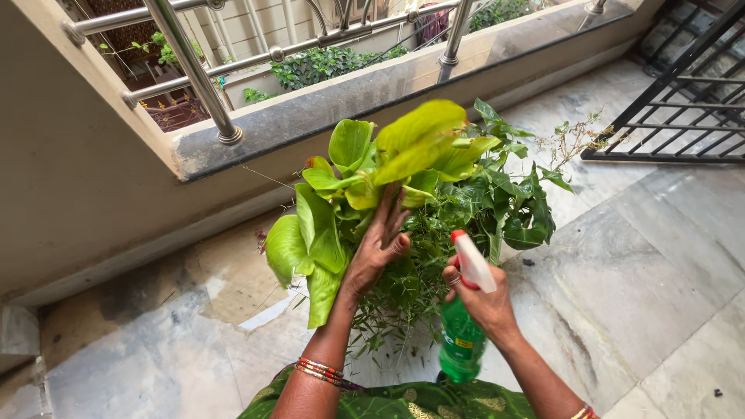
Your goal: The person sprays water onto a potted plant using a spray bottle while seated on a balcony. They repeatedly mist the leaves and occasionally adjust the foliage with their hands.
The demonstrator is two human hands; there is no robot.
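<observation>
A cluster of potted plants stands on the stone balcony floor by the low wall. The nearest has broad yellow-green leaves; darker green foliage and fine thin-leaved stems sit beside it. My left hand reaches into the plant, fingers spread against the stems of the yellow-green leaves. My right hand grips a green spray bottle with a white and red trigger head, its nozzle pointing up toward the foliage. The pots are hidden under the leaves.
A low wall with a dark stone ledge and steel railing runs behind the plants. A black metal grille gate lies at the right. The marble floor is stained and damp at the left.
</observation>
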